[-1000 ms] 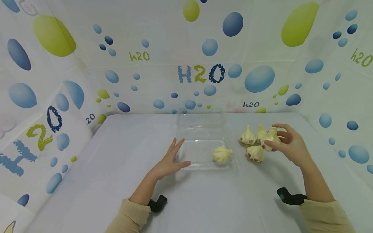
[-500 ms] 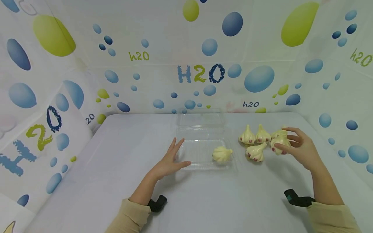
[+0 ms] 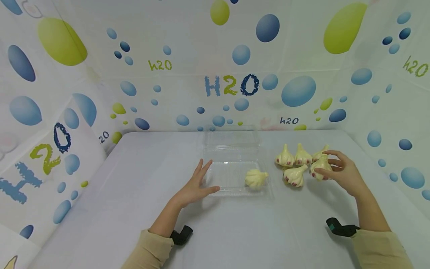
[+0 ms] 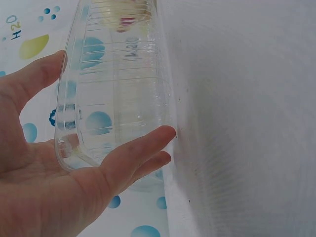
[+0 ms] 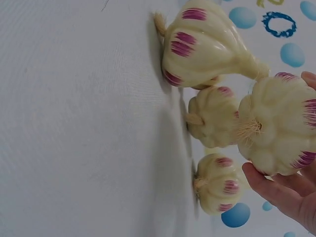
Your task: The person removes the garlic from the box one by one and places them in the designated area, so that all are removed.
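My right hand (image 3: 344, 173) grips a cream garlic bulb (image 3: 321, 168) with purple streaks by its sides. In the right wrist view, the held bulb's rooty base (image 5: 259, 126) faces the camera, and the bulb seems raised off the table. Close by on the table are several more garlic bulbs (image 3: 294, 176). My left hand (image 3: 193, 188), fingers spread and fairly straight, rests against the left end of a clear plastic clamshell box (image 3: 231, 194). One garlic bulb (image 3: 256, 179) lies on its side at the box's right end. In the left wrist view, the thumb is at the box rim (image 4: 64, 108).
The box's clear lid (image 3: 231, 139) is folded back toward the far side. A white cloth covers the table (image 3: 147, 160). Behind it hangs a patterned curtain (image 3: 188, 101). A black wrist camera (image 3: 340, 227) sits on the right wrist, another (image 3: 182, 235) on the left.
My right hand has carried its garlic bulb to the right, then slightly back left and lower. Another bulb behind it has come into view. The left hand and box stay put.
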Action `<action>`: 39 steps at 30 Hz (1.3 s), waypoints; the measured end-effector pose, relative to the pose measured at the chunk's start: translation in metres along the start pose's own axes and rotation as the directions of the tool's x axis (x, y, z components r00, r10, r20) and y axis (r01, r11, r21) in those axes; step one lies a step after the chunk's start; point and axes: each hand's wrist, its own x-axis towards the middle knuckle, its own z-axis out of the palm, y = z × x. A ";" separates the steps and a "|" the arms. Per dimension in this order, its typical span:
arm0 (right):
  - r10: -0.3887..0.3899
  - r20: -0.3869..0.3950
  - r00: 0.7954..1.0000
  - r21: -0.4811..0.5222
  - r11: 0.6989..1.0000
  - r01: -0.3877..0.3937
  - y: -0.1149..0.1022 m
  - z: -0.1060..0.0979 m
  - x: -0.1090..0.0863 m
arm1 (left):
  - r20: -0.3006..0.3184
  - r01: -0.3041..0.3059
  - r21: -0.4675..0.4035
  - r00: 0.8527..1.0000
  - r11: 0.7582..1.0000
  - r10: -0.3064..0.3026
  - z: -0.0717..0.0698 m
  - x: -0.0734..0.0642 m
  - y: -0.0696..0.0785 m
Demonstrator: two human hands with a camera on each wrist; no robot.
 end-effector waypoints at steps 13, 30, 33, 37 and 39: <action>-0.035 0.086 0.996 0.019 0.999 0.034 0.012 0.010 0.011 | 0.003 -0.013 -0.019 1.000 1.000 0.013 0.000 0.000 -0.001; -0.025 0.159 0.987 -0.044 0.999 0.032 0.012 0.016 0.017 | 0.002 -0.022 -0.015 1.000 1.000 0.022 0.000 0.001 -0.004; -0.011 0.169 0.985 -0.062 0.998 0.022 0.012 0.016 0.018 | 0.000 -0.024 -0.013 1.000 1.000 0.024 0.001 0.002 -0.004; 0.004 0.182 0.983 -0.077 0.997 0.010 0.011 0.017 0.019 | -0.001 -0.026 -0.010 1.000 1.000 0.026 0.001 0.002 -0.005; 0.007 0.184 0.983 -0.079 0.997 0.008 0.012 0.017 0.019 | 0.000 -0.025 -0.008 1.000 1.000 0.025 0.001 0.002 -0.006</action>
